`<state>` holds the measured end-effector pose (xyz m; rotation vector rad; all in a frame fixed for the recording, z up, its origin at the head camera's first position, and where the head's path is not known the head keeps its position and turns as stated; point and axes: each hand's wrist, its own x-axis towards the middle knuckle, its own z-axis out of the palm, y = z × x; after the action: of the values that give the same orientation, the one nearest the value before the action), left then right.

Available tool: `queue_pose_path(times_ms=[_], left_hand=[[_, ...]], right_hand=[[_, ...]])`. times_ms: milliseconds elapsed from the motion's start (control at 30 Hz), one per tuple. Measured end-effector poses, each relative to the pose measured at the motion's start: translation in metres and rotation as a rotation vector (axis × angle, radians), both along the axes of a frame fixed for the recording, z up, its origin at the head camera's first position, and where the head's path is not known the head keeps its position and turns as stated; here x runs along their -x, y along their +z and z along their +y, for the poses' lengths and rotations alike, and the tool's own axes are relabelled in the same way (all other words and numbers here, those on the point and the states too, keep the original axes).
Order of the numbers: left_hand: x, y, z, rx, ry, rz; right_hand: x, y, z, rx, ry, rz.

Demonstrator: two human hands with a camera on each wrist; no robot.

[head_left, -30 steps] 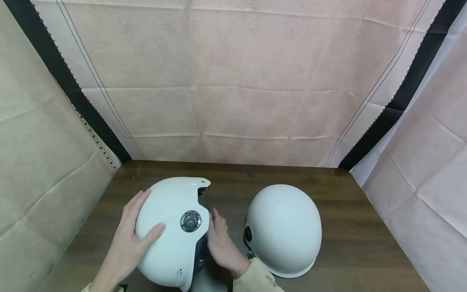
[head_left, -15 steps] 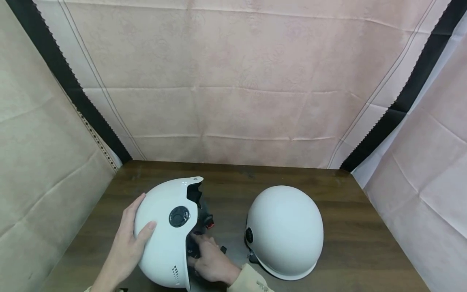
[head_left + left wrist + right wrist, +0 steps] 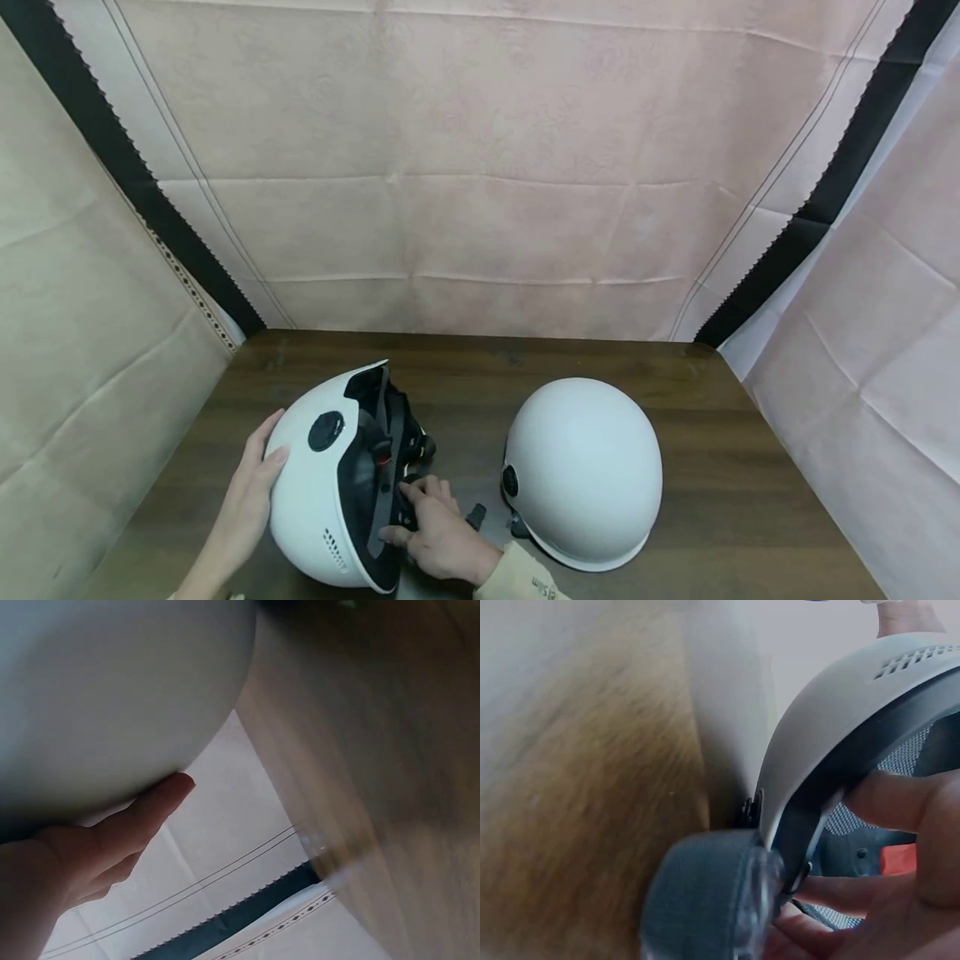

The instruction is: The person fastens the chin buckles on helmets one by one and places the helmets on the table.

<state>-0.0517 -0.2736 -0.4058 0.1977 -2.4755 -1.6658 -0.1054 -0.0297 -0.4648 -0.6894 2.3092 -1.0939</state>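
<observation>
I've got the left hand [image 3: 251,483] on the left side of the white helmet [image 3: 311,508], thumb on the shell and fingers spread beside it, holding it. In my left wrist feed those fingers lie right along the smooth curve, touching. The helmet itself is at the left, near part of the wooden table [image 3: 735,492], tilted, its dark opening facing right.

Over to the right hand [image 3: 447,533], and it's in at that opening. Thumb and fingers touch the grey strip [image 3: 384,500] along the edge, with a space showing between thumb and forefinger; whether they're really pinching the strip, I can't tell from here. My right wrist view looks into the lining: mesh fabric, a red piece [image 3: 898,859] just beside the fingers, and a blurred grey block [image 3: 701,896] close to the lens that I can't make out.

On the shell I can see a round black disc [image 3: 326,431] toward the far side and a patch of small vents [image 3: 334,547] on the near side. A dark strap end [image 3: 476,517] sits just right of the right hand, and right of that stands the second helmet [image 3: 588,471], plain white, apart from the first. Pale cloth [image 3: 480,167] hangs behind the table's far edge.
</observation>
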Motion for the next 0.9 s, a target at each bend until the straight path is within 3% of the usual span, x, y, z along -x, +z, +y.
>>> queue_pose_path(times_ms=[133,433,533,700,800,900], left_hand=[[0.001,-0.002,-0.001,-0.008,-0.010,0.012],[0.002,0.005,0.002,0.066,0.004,-0.006],[-0.001,0.008,0.004,0.139,0.040,0.061],[-0.006,0.015,0.011,0.254,0.086,0.242],[-0.008,0.021,0.017,0.275,0.059,0.300],[-0.010,0.027,0.021,0.290,0.000,0.304]], right_hand=[[0.001,0.000,0.001,-0.013,-0.001,0.022],[0.002,-0.003,0.005,-0.045,-0.032,0.142],[0.002,-0.003,0.007,-0.074,-0.039,0.191],[0.002,-0.004,0.010,-0.115,-0.053,0.259],[0.002,-0.004,0.011,-0.127,-0.061,0.303],[0.002,-0.005,0.012,-0.127,-0.069,0.327]])
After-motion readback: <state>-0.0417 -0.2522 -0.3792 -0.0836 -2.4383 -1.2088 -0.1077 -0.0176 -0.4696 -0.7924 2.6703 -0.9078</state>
